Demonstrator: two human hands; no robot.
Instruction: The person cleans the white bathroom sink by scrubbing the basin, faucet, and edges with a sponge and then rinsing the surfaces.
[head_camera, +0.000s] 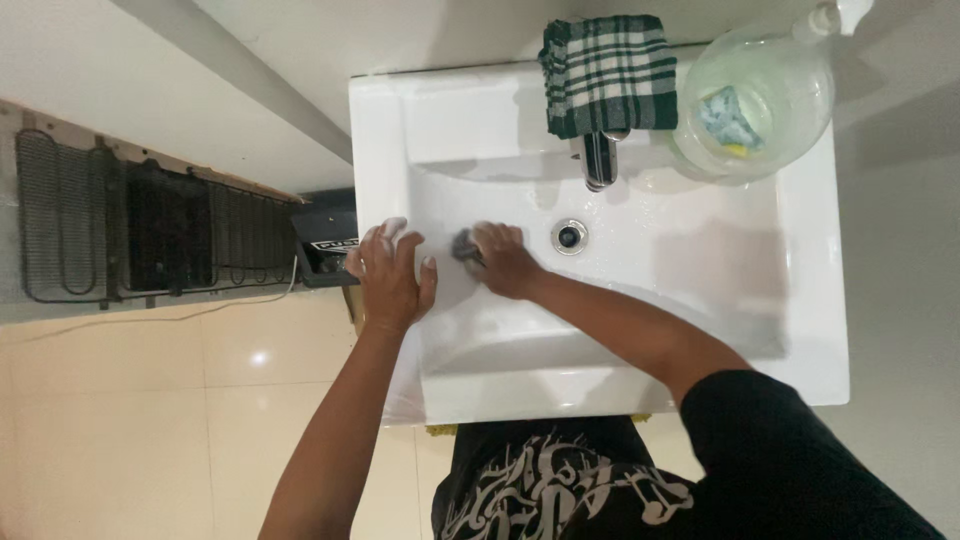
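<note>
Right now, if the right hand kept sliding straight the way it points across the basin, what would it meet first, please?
The right hand, closed on a dark scrubber, points toward the sink's left side. It would probably meet the left hand resting on that rim first, though depth is hard to judge.

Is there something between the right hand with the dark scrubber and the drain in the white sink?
Nothing visible. The right hand holds the small dark scrubber on the white ceramic sink; only bare basin lies before the round metal drain.

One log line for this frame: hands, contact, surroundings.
left hand: flat on sink left rim | right hand: pressing dark scrubber in basin | checked cloth over tap
</note>
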